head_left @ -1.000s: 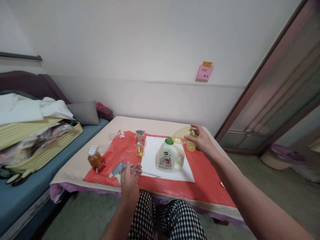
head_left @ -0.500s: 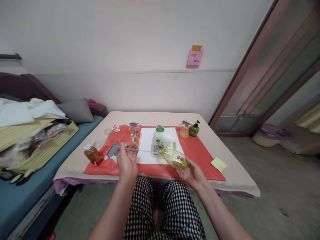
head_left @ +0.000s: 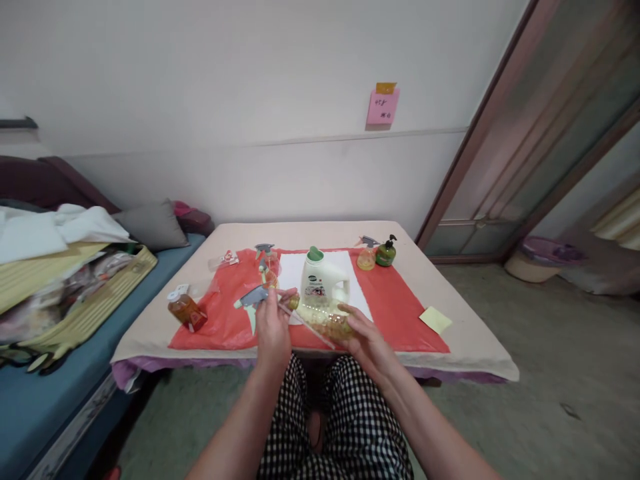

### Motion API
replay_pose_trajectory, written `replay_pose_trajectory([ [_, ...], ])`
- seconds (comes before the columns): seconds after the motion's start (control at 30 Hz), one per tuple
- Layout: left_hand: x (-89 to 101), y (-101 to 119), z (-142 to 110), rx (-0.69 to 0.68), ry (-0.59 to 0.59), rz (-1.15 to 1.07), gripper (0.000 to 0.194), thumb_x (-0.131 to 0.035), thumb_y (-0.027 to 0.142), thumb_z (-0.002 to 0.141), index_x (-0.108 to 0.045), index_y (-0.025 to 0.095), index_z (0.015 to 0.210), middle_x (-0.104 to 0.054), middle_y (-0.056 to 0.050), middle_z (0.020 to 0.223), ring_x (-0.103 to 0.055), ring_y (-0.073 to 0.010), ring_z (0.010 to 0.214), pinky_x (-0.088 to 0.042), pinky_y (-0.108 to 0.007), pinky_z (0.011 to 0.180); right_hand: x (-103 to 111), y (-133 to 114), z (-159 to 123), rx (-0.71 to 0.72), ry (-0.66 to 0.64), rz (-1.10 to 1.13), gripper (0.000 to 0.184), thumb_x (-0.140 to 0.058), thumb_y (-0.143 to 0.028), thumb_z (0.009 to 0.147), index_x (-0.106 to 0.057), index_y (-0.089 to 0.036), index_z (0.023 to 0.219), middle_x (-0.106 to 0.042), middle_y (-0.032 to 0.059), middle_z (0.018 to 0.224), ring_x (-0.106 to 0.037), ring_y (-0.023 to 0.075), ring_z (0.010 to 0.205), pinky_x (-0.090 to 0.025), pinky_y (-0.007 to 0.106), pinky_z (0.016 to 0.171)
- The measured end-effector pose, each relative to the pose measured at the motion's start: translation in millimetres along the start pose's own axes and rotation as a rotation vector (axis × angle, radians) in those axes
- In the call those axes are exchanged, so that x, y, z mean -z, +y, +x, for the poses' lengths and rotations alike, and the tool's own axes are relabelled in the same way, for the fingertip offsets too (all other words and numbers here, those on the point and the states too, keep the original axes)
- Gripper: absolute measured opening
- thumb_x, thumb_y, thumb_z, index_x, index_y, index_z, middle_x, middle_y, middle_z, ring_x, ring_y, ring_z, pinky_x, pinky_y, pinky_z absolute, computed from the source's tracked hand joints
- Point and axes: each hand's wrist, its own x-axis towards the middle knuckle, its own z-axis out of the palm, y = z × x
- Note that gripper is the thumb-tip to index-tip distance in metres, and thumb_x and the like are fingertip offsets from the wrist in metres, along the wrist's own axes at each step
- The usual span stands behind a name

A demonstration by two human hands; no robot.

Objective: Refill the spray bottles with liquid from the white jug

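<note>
My left hand (head_left: 274,323) is closed around a grey spray trigger head (head_left: 254,295). Its thin dip tube (head_left: 317,333) slants down to the right, outside the bottle or in front of it. My right hand (head_left: 364,337) grips the wide end of a clear yellow bottle (head_left: 325,320), tilted almost on its side. The bottle's neck (head_left: 294,302) points left, close to my left fingers; whether they touch it I cannot tell. Just behind the bottle stands a white detergent jug (head_left: 320,279) with a green cap (head_left: 315,253).
On the left are an amber bottle (head_left: 186,311), a clear spray bottle (head_left: 267,259) and a clear container (head_left: 223,261). At the back right stand a small yellow spray bottle (head_left: 367,259) and a green pump bottle (head_left: 386,253). A yellow note (head_left: 435,320) lies on the right.
Both hands have come closer together. The trigger head moved right, and the yellow bottle moved left, its neck now beside my left fingers. The tube now slants down across the bottle.
</note>
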Motion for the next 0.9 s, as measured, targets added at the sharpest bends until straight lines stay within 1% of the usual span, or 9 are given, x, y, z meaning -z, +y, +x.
replay_pose_trajectory([
  [0.1,1.1,-5,-8,-0.044,-0.082,0.174,0.025,-0.07,0.041,0.084,-0.068,0.018,0.095,-0.075,-0.014,0.104,-0.072,-0.0243,0.096,-0.053,-0.037,0.087,-15,9,-5,0.06,0.02,-0.033,0.049,-0.086,-0.03,0.068,-0.064,-0.023,0.112,-0.075,0.0057,0.108,-0.072,0.0237,0.096,-0.056,0.038,0.083],
  [0.17,4.1,-5,-4,-0.043,-0.069,0.155,0.023,-0.068,0.04,0.086,-0.067,0.018,0.094,-0.075,-0.014,0.105,-0.072,-0.0235,0.096,-0.053,-0.036,0.088,-16,10,-6,0.096,0.057,-0.068,0.053,-0.087,-0.029,0.066,-0.064,-0.024,0.113,-0.074,0.0052,0.108,-0.071,0.0229,0.095,-0.055,0.035,0.081],
  [0.27,9.9,0,12,-0.027,0.052,-0.04,0.031,-0.058,0.048,0.092,-0.063,0.018,0.089,-0.075,-0.012,0.097,-0.072,-0.0207,0.094,-0.051,-0.037,0.091,-5,4,-7,0.163,0.119,-0.09,0.055,-0.088,-0.03,0.064,-0.066,-0.025,0.113,-0.073,0.0042,0.11,-0.07,0.0214,0.096,-0.054,0.031,0.079],
  [0.37,16.2,13,32,-0.114,0.185,-0.163,0.036,-0.056,0.054,0.091,-0.06,0.019,0.088,-0.075,-0.009,0.092,-0.072,-0.0185,0.09,-0.049,-0.036,0.093,12,-6,-10,0.195,0.17,-0.107,0.054,-0.087,-0.032,0.064,-0.068,-0.026,0.114,-0.073,0.0041,0.112,-0.068,0.0214,0.099,-0.052,0.03,0.079],
  [0.43,19.2,21,41,-0.175,0.213,-0.189,0.037,-0.056,0.056,0.091,-0.06,0.019,0.088,-0.075,-0.008,0.092,-0.072,-0.0182,0.09,-0.049,-0.037,0.093,22,-11,-14,0.187,0.185,-0.13,0.053,-0.086,-0.032,0.064,-0.068,-0.026,0.114,-0.074,0.004,0.113,-0.067,0.0219,0.1,-0.052,0.031,0.08],
  [0.5,19.9,25,44,-0.202,0.2,-0.188,0.038,-0.057,0.057,0.09,-0.059,0.019,0.088,-0.075,-0.008,0.091,-0.072,-0.0182,0.09,-0.05,-0.036,0.092,28,-13,-17,0.174,0.186,-0.147,0.052,-0.086,-0.031,0.064,-0.069,-0.026,0.113,-0.074,0.0038,0.113,-0.067,0.0223,0.1,-0.052,0.032,0.082],
  [0.57,18.4,25,43,-0.186,0.179,-0.174,0.038,-0.057,0.057,0.09,-0.059,0.019,0.087,-0.075,-0.008,0.091,-0.072,-0.0184,0.09,-0.051,-0.035,0.09,28,-11,-19,0.162,0.175,-0.154,0.052,-0.086,-0.031,0.065,-0.069,-0.027,0.113,-0.074,0.0039,0.113,-0.067,0.0231,0.102,-0.051,0.034,0.085],
  [0.7,14.0,18,36,-0.123,0.165,-0.17,0.04,-0.058,0.058,0.089,-0.059,0.018,0.087,-0.075,-0.009,0.09,-0.072,-0.0191,0.09,-0.051,-0.034,0.088,23,-8,-18,0.16,0.188,-0.168,0.053,-0.087,-0.03,0.063,-0.068,-0.027,0.113,-0.074,0.0033,0.112,-0.066,0.023,0.105,-0.05,0.035,0.09],
  [0.9,6.2,8,20,-0.077,0.113,-0.146,0.037,-0.054,0.055,0.092,-0.061,0.018,0.09,-0.075,-0.01,0.095,-0.073,-0.0187,0.092,-0.05,-0.036,0.092,13,-2,-15,0.155,0.162,-0.19,0.054,-0.087,-0.029,0.063,-0.067,-0.027,0.114,-0.073,0.004,0.113,-0.066,0.0247,0.103,-0.051,0.036,0.087],
])
